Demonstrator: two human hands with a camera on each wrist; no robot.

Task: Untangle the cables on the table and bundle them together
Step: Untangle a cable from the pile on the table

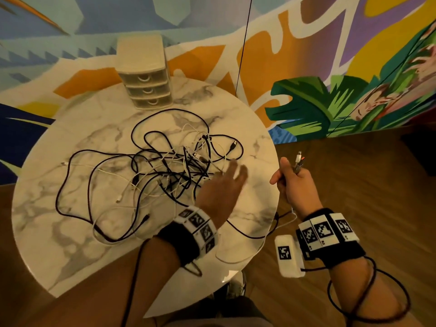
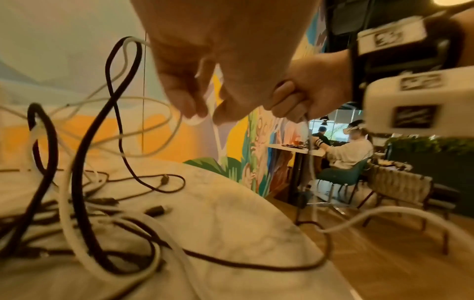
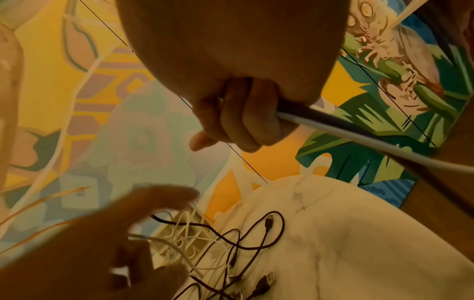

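Black and white cables [image 1: 165,166] lie knotted mid-counter [image 1: 254,142], left of both hands. My left hand [image 1: 221,185], the nearer one, reaches the tangle's right edge and seems to pinch a white cable [image 2: 177,130]. My right hand [image 1: 295,178] grips gathered ends [image 1: 297,161] beyond the counter's rim.

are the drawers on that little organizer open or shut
Shut: all three fronts of the organizer sit flush, none pulled out.

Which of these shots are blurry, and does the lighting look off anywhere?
Head view: evenly lit, tangled black and white cables sharp, only the left hand motion-smeared. Left wrist view: near cables and fingers soft, background room clearer. Right wrist view: dim, orange-tinted; right hand and its gripped cable pair fairly crisp.
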